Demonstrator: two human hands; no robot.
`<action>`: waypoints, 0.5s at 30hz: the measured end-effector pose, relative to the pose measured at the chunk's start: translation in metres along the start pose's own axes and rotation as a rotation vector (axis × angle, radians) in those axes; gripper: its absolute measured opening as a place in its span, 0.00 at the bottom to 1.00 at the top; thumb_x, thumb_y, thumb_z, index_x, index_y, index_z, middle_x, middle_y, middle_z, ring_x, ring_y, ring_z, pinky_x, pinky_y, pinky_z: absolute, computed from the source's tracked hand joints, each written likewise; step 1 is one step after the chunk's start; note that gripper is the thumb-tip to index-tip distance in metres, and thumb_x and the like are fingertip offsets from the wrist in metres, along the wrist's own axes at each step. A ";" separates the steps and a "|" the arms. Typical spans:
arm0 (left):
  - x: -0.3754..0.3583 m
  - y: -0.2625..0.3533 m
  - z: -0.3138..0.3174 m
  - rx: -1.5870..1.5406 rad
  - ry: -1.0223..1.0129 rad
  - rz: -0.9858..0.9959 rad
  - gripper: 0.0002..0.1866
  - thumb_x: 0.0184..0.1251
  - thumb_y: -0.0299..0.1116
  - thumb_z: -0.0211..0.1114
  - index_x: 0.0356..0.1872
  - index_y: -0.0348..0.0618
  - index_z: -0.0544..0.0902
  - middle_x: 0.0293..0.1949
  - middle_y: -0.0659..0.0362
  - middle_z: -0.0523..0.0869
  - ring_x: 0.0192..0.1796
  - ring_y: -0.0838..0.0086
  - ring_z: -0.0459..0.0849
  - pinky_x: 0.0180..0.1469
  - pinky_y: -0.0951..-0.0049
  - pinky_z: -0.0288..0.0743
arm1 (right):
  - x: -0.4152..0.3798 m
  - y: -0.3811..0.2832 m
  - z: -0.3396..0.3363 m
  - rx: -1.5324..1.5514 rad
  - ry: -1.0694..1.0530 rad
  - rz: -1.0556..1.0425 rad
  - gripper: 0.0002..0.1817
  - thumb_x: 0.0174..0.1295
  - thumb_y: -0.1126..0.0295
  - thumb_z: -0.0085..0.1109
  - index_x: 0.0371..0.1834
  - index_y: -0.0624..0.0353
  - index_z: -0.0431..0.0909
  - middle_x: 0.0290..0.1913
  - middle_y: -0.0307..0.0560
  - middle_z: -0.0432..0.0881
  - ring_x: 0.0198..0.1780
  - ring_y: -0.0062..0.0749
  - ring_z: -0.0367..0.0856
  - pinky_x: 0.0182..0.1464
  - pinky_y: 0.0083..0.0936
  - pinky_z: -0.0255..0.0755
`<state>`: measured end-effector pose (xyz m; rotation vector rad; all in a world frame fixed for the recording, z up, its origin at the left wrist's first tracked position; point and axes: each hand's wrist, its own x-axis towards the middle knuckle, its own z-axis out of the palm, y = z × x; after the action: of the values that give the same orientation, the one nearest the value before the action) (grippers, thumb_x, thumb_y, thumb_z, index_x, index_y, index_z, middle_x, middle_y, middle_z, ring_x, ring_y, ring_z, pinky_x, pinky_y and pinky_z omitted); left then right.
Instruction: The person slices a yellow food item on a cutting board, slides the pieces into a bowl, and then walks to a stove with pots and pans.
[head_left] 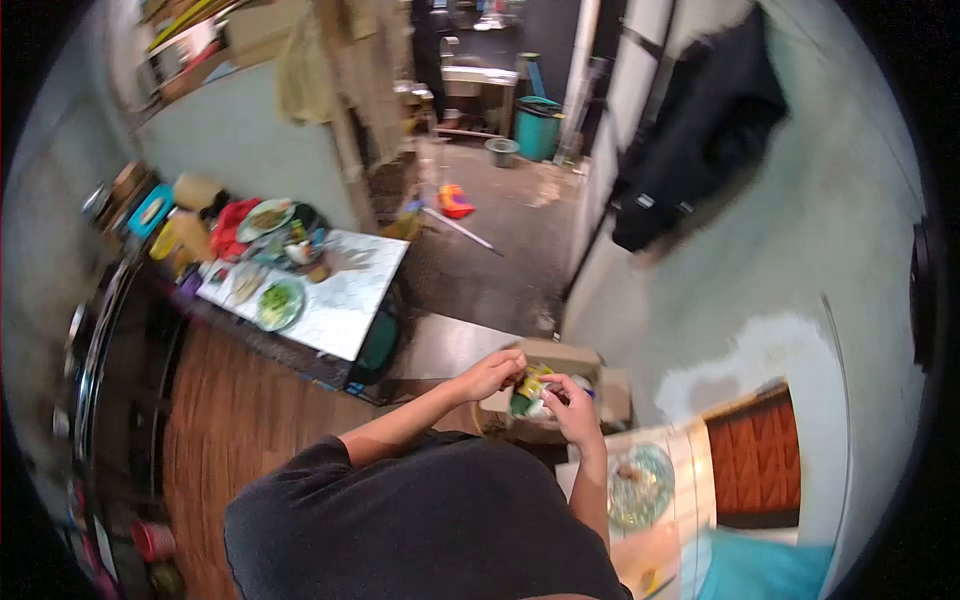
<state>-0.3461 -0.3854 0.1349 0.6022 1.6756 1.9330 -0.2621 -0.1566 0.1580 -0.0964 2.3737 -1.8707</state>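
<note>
Both of my hands are over an open cardboard box (612, 392) in front of me. My left hand (494, 374) is closed, its fingertips curled at the box's left side. My right hand (572, 408) is pinched, fingers bent, a short way to the right. Between them shows a yellow packet-like thing (536, 382), with green and white items lower in the box. The fingertips are blurred, and I cannot tell what either hand pinches.
Left stands a white-topped table (350, 310) with a plate of chopped greens (280, 304) and other dishes. A glass plate (640, 486) lies on the tiled surface at right. A dark jacket (700, 130) hangs on the wall. Beyond the doorway are a teal bin (538, 130) and a sink (478, 78).
</note>
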 end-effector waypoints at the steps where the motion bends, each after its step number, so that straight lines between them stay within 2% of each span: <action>1: -0.008 0.024 -0.018 -0.063 0.003 -0.078 0.13 0.88 0.39 0.52 0.38 0.48 0.74 0.30 0.70 0.71 0.31 0.82 0.66 0.37 0.75 0.64 | 0.028 0.006 0.016 -0.010 -0.055 -0.035 0.14 0.76 0.71 0.65 0.62 0.60 0.84 0.44 0.39 0.86 0.45 0.21 0.82 0.52 0.24 0.78; 3: -0.015 0.022 -0.065 0.133 0.043 0.014 0.14 0.86 0.39 0.57 0.40 0.42 0.83 0.31 0.68 0.78 0.34 0.81 0.74 0.39 0.75 0.71 | 0.078 0.008 0.051 0.208 -0.211 -0.029 0.15 0.76 0.73 0.63 0.63 0.62 0.82 0.47 0.39 0.85 0.48 0.22 0.82 0.54 0.26 0.80; 4: -0.020 0.032 -0.081 0.107 0.126 0.043 0.14 0.86 0.39 0.57 0.40 0.42 0.83 0.31 0.68 0.78 0.34 0.81 0.74 0.39 0.75 0.71 | 0.102 0.007 0.068 0.178 -0.288 -0.038 0.15 0.77 0.75 0.62 0.64 0.62 0.80 0.49 0.39 0.83 0.49 0.22 0.82 0.56 0.27 0.81; 6: -0.045 0.051 -0.118 0.260 0.161 0.013 0.13 0.83 0.36 0.63 0.43 0.38 0.90 0.32 0.65 0.85 0.37 0.80 0.81 0.42 0.73 0.77 | 0.145 0.004 0.103 0.165 -0.400 -0.080 0.15 0.77 0.74 0.62 0.64 0.62 0.80 0.47 0.37 0.83 0.47 0.20 0.81 0.55 0.24 0.78; 7: -0.056 0.045 -0.138 0.336 0.318 -0.003 0.10 0.80 0.34 0.68 0.45 0.38 0.93 0.35 0.62 0.91 0.38 0.80 0.84 0.43 0.73 0.80 | 0.164 0.002 0.120 0.139 -0.469 -0.066 0.16 0.77 0.73 0.62 0.64 0.63 0.80 0.46 0.37 0.83 0.47 0.20 0.81 0.55 0.23 0.77; 9: -0.088 0.064 -0.163 0.243 0.532 0.001 0.08 0.77 0.32 0.71 0.43 0.39 0.93 0.34 0.63 0.91 0.37 0.80 0.84 0.43 0.73 0.79 | 0.198 -0.010 0.154 0.140 -0.630 -0.040 0.16 0.77 0.73 0.62 0.65 0.63 0.80 0.46 0.37 0.83 0.47 0.20 0.81 0.54 0.22 0.76; 11: -0.120 0.057 -0.190 0.286 0.757 0.038 0.07 0.76 0.32 0.72 0.41 0.39 0.92 0.34 0.63 0.91 0.38 0.80 0.85 0.42 0.73 0.79 | 0.228 -0.027 0.192 0.097 -0.788 -0.020 0.17 0.77 0.72 0.62 0.66 0.64 0.80 0.46 0.38 0.83 0.46 0.20 0.81 0.54 0.22 0.76; 12: -0.137 0.062 -0.198 0.314 0.920 -0.013 0.08 0.73 0.33 0.76 0.37 0.39 0.92 0.27 0.65 0.87 0.35 0.82 0.84 0.41 0.74 0.78 | 0.238 -0.034 0.219 0.147 -0.821 -0.026 0.18 0.77 0.72 0.62 0.67 0.63 0.80 0.47 0.38 0.82 0.47 0.20 0.81 0.55 0.22 0.76; 13: -0.154 0.058 -0.206 0.261 1.074 -0.043 0.10 0.77 0.36 0.72 0.40 0.38 0.92 0.32 0.62 0.88 0.37 0.79 0.85 0.44 0.72 0.78 | 0.245 -0.041 0.245 0.197 -0.852 -0.034 0.18 0.77 0.72 0.62 0.67 0.63 0.79 0.48 0.37 0.82 0.48 0.20 0.81 0.55 0.22 0.76; 15: -0.190 0.054 -0.220 0.402 1.362 0.071 0.13 0.81 0.38 0.67 0.46 0.38 0.92 0.39 0.58 0.89 0.40 0.76 0.87 0.47 0.70 0.79 | 0.261 -0.052 0.296 0.148 -0.951 -0.097 0.20 0.76 0.72 0.63 0.69 0.62 0.79 0.51 0.39 0.83 0.50 0.21 0.81 0.56 0.23 0.76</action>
<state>-0.3419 -0.6803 0.1566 -0.7950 2.8416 2.1673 -0.4828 -0.4858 0.1264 -0.8736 1.5842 -1.5059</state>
